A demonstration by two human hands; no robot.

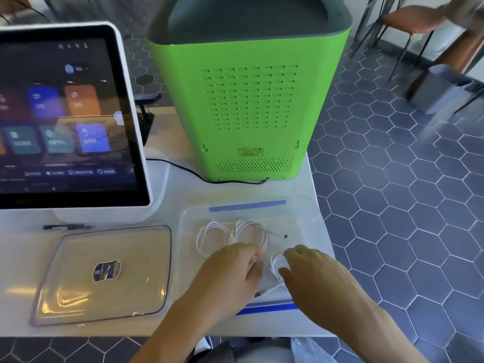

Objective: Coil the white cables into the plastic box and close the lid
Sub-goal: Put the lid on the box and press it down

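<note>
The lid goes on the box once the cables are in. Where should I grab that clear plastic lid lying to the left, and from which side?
Take the clear rectangular plastic lid by its two short edges, coming from above with both hands. It lies flat on the white table, so only its raised rim offers a hold; curl fingers under the rim, then carry it right onto the clear plastic box.
</note>
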